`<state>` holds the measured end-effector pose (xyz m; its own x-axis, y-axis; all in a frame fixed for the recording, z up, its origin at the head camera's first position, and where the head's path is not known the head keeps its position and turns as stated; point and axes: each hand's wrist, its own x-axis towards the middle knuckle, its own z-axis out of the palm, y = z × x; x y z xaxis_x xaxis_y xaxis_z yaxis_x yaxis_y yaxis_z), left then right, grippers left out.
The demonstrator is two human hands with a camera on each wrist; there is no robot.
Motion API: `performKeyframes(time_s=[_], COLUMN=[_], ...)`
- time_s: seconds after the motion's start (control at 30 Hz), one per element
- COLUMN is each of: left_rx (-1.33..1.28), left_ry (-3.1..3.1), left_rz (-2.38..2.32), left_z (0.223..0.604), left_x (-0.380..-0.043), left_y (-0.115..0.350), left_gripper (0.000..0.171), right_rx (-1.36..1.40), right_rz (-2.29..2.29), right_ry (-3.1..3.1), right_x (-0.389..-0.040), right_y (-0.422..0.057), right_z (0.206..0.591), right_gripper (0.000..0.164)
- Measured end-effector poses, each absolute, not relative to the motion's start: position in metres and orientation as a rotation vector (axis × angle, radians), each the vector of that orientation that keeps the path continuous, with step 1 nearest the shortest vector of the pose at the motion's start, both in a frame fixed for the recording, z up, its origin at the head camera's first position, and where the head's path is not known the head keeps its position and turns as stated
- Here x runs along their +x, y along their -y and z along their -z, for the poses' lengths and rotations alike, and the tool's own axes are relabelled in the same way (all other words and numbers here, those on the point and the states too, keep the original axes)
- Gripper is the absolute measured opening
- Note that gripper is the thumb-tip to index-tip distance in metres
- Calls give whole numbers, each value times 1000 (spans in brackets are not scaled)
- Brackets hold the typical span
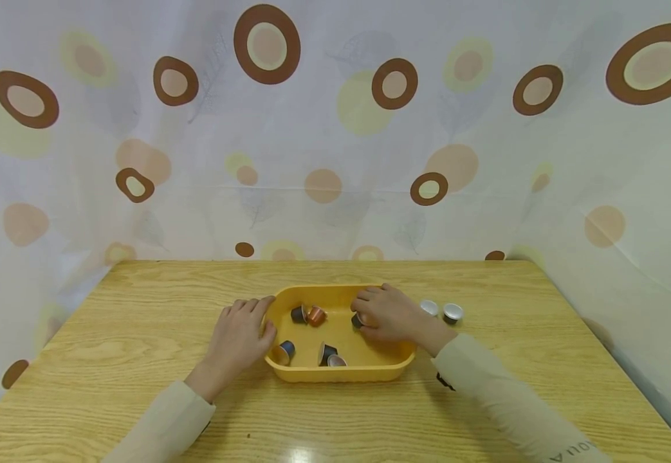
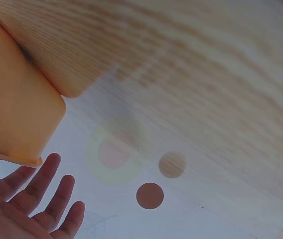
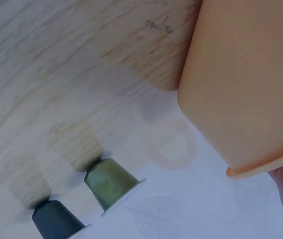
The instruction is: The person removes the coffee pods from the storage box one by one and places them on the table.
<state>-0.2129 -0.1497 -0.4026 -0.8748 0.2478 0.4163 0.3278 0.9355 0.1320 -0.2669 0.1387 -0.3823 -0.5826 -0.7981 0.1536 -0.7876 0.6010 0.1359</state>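
A yellow plastic bin [image 1: 338, 374] stands on the wooden table with several coffee capsules lying in it. At its left end, my left hand [image 1: 242, 334] rests against the rim, fingers spread; the left wrist view shows these fingers [image 2: 42, 181] extended outside the bin. My right hand [image 1: 387, 314] reaches over the right side and pinches a dark coffee capsule [image 1: 357, 321], partly hidden by the fingers. A black capsule [image 1: 298, 314] and a copper one [image 1: 316, 316] lie at the back left. Nearer the front are a blue capsule [image 1: 287, 349] and a black one [image 1: 326, 353].
Right of the bin, two capsules stand on the table, pale lids up: a green one [image 3: 109, 183] and a dark one [image 3: 57, 219]. A patterned cloth [image 1: 323, 128] hangs behind the table [image 1: 138, 334] and along both its sides.
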Motion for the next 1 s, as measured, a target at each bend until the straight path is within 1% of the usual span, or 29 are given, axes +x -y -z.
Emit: performKeyframes(time_s=[0.47,0.77,1.0], left_rx=[-412,-410,-410], left_ry=[2695,2702,2708], left_rz=[273,275,274], left_z=[403,403,404], left_x=[-214,-213,-213], left_y=[150,150,150], left_gripper=[40,40,41], right_rx=[1328,1253,1226], right_rz=[111,115,60], right_ry=[2520,2546,2474], right_x=[-260,-258,-256], right_y=[-154,-167,-180], right_z=[373,364,357], right_gripper=[27,34,29])
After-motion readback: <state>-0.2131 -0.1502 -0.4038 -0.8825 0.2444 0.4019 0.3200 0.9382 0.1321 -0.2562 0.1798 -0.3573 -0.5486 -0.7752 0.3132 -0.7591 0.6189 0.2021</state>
